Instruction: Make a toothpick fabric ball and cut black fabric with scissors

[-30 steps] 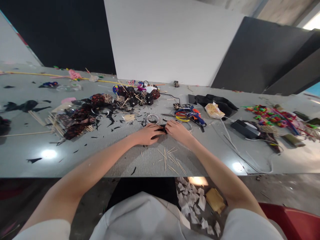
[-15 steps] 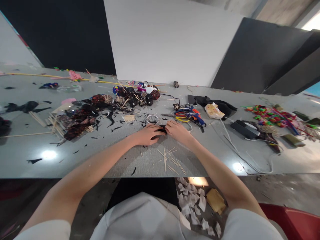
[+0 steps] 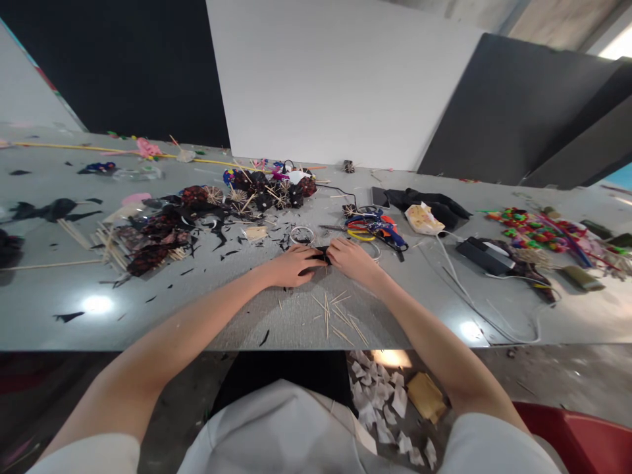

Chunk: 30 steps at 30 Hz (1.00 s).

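Note:
Close together on the table's middle, my left hand and my right hand both grip a small piece of black cloth. The fingers of each are closed on it, and much of the cloth is hidden beneath them. Just in front of the hands lie several thin wooden sticks, loosely scattered. Behind my left hand is a white ring. Scissors with blue and orange handles lie beyond my right hand.
Dark cloth-covered balls with sticks lie behind the hands. Cloth scraps and a stick bundle are at left. To the right are a stained white block, a black box with a white cable, and colourful pompoms.
Both hands stay in the same place on the black cloth, with only a very slight shift of the right fingers. Nothing else on the table has moved.

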Each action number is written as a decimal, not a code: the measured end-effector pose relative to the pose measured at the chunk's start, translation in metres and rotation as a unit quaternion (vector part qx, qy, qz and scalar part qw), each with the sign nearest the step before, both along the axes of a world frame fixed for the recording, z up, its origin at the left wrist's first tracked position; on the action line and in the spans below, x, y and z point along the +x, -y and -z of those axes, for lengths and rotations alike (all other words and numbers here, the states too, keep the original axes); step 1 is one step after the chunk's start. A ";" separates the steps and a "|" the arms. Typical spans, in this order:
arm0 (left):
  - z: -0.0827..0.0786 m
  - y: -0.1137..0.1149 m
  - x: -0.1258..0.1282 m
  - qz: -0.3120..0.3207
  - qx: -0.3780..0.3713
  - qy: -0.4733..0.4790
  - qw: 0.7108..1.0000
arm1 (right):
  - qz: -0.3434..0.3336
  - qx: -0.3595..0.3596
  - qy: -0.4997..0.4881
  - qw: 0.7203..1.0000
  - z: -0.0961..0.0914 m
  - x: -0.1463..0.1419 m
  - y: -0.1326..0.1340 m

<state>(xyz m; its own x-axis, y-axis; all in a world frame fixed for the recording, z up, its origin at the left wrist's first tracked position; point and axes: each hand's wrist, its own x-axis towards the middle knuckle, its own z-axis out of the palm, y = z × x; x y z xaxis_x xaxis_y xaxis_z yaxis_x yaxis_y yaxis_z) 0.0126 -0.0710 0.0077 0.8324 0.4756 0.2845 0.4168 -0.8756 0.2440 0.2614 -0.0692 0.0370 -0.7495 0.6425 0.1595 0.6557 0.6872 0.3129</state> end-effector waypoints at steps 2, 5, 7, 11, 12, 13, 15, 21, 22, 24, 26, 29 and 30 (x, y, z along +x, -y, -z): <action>0.000 0.000 0.000 -0.001 0.003 0.002 1.000 | 0.002 -0.001 -0.003 1.000 0.000 0.000 0.000; -0.001 0.000 -0.001 0.001 -0.003 -0.003 1.000 | -0.002 -0.001 -0.006 1.000 0.001 0.001 -0.001; -0.001 0.000 0.000 0.002 -0.007 -0.004 1.000 | -0.004 -0.005 -0.011 1.000 0.001 0.001 -0.001; -0.001 0.000 0.000 -0.001 -0.002 0.003 1.000 | 0.000 -0.016 -0.022 1.000 0.001 0.001 -0.002; 0.000 0.000 0.000 0.000 -0.001 0.003 1.000 | 0.000 -0.013 -0.020 1.000 0.001 0.001 -0.002; 0.000 0.000 0.000 0.000 0.000 0.002 1.000 | 0.000 -0.009 -0.016 1.000 0.001 0.001 -0.002; 0.001 0.000 0.000 0.000 0.001 0.001 1.000 | -0.001 -0.002 -0.009 1.000 0.001 0.001 -0.002; 0.000 0.000 0.000 0.001 0.011 0.002 1.000 | -0.002 -0.009 -0.015 1.000 0.002 0.001 -0.003; 0.000 0.001 0.000 0.000 0.011 0.002 1.000 | -0.001 -0.010 -0.017 1.000 0.002 0.001 -0.003; -0.001 0.001 0.001 0.000 0.012 0.001 1.000 | -0.001 -0.011 -0.019 1.000 0.003 0.001 -0.004; -0.001 0.001 0.001 0.000 0.012 0.001 1.000 | -0.001 -0.016 -0.024 1.000 0.004 0.001 -0.004; -0.001 0.001 0.001 0.000 0.011 0.003 1.000 | 0.005 -0.028 -0.037 0.999 0.006 0.002 -0.006; -0.001 0.001 0.001 0.000 0.011 0.004 1.000 | 0.007 -0.031 -0.041 0.999 0.006 0.002 -0.006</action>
